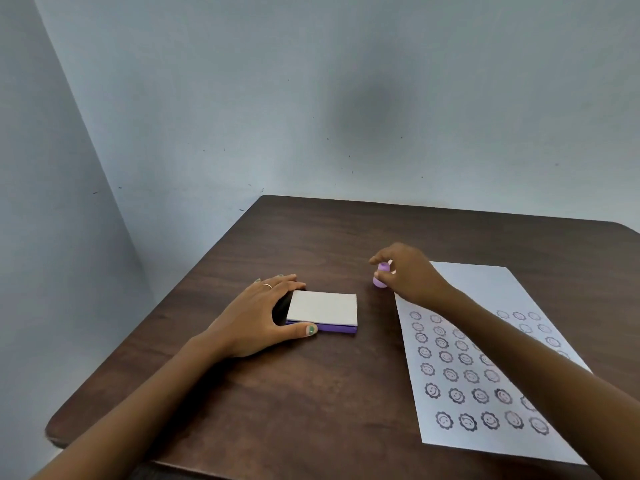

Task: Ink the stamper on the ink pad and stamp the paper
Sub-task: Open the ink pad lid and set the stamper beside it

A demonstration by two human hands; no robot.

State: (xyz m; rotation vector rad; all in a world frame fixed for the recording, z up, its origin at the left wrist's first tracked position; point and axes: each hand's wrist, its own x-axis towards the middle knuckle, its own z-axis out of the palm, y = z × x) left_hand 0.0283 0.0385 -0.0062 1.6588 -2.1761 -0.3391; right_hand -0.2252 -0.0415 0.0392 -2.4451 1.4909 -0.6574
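Fingers of the right hand are curling round the purple stamper, which is standing on the table just beside the paper's far left corner. Left hand is gripping the closed ink pad at its left end, thumb on the near edge, the pad lying near the table's middle, apart from the stamper.

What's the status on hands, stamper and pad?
Left hand grips closed ink pad. Right hand pinches purple stamper, standing on table. Lid still on pad; paper already carries rows of stamps.
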